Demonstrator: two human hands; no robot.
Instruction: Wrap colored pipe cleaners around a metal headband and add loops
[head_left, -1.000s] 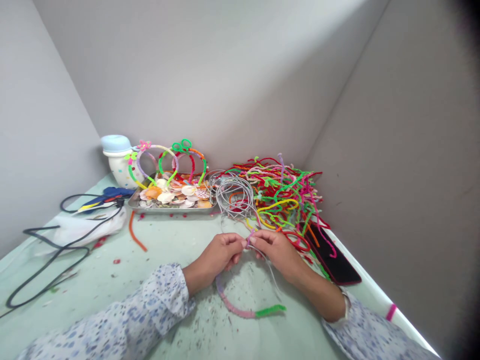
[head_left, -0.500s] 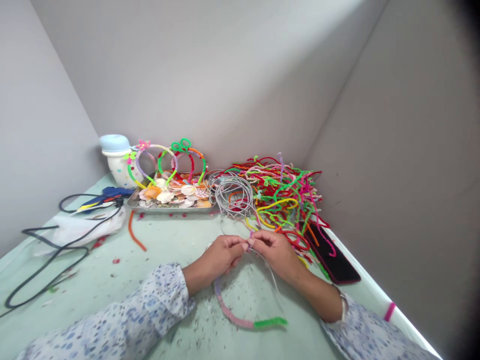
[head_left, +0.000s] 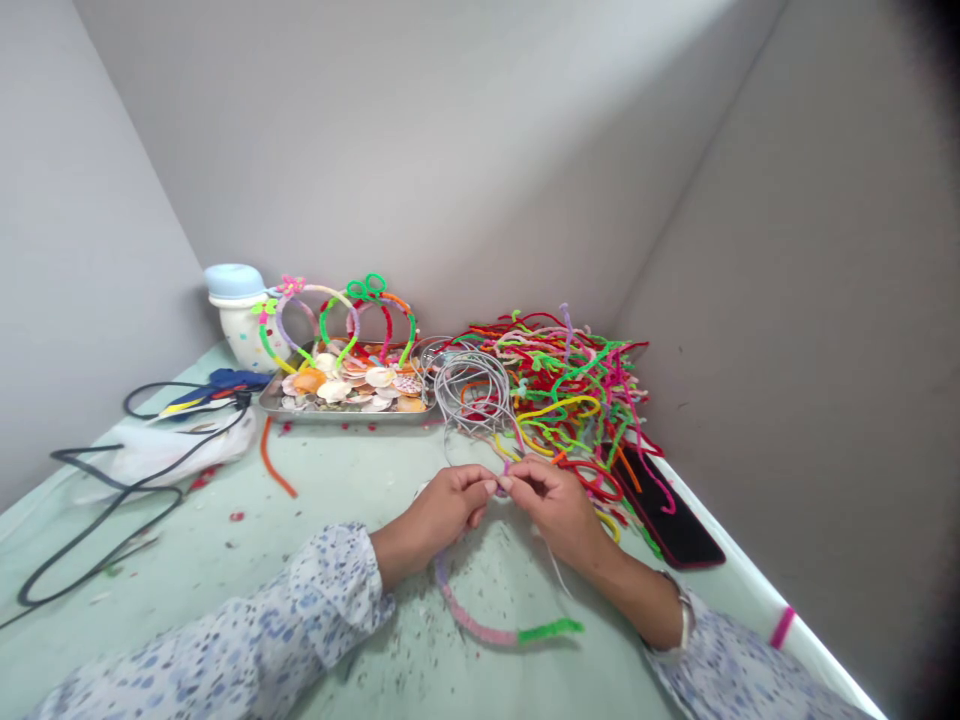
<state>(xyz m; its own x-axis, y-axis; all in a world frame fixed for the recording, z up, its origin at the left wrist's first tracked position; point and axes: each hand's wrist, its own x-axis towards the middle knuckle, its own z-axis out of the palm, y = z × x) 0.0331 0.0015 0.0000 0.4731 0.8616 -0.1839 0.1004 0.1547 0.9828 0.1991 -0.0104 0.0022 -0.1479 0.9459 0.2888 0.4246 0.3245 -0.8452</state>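
Note:
My left hand [head_left: 450, 510] and my right hand [head_left: 551, 500] meet fingertip to fingertip over the middle of the table. Both are closed in a pinch on a short purple pipe cleaner [head_left: 506, 467], whose tip pokes up between them. From under my left hand curves a wire band [head_left: 480, 632] wrapped in lilac, pink and green pipe cleaner, its green end pointing right. A thin grey wire end [head_left: 559, 575] hangs below my right hand. My fingers hide how the purple piece sits on the wire.
Behind my hands lie a coil of grey wire [head_left: 472, 390] and a heap of coloured pipe cleaners [head_left: 577, 370]. A metal tray [head_left: 345, 415] of seashells holds finished headbands [head_left: 352, 300]. At right lies a black phone [head_left: 682, 530]; at left, a black cable [head_left: 82, 590] and blue-handled pliers [head_left: 225, 380].
My hands stay together in the same pinch, with small finger movements around the purple pipe cleaner. The band's green end has shifted slightly to the right.

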